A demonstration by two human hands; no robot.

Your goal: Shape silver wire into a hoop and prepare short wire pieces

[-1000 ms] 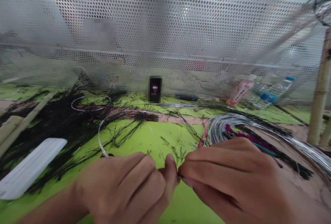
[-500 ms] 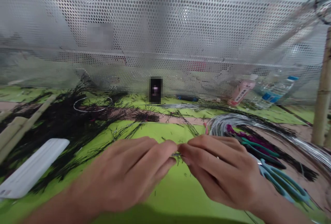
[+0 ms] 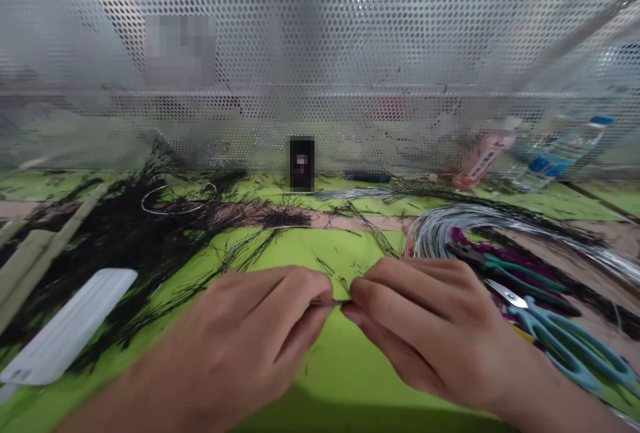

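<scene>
Between my two hands runs a short stretch of thin dark wire [image 3: 336, 302], roughly level above the green work surface [image 3: 360, 366]. My left hand [image 3: 250, 333] pinches it between thumb and forefinger on one side. On the other side my right hand [image 3: 430, 326] pinches it the same way, a small gap apart. Most of the wire is hidden by the fingers. Just beyond the fingertips, a few small dark wire bits [image 3: 344, 281] lie on the green surface. Right of my right hand are light-blue-handled scissors [image 3: 575, 340] and green-handled pliers [image 3: 520, 273].
A coil of silvery wire [image 3: 440, 230] curves along the right. Dark wire bundles [image 3: 165, 253] and a white flat case [image 3: 70, 326] lie left. Behind stand a perforated metal screen [image 3: 320, 40], a pink bottle [image 3: 485, 156], a clear bottle [image 3: 565, 153] and a blurred-out dark phone-like object [image 3: 301, 164].
My hands have moved slightly apart, so more of the wire shows between them. The view has tilted down and come a little closer.
</scene>
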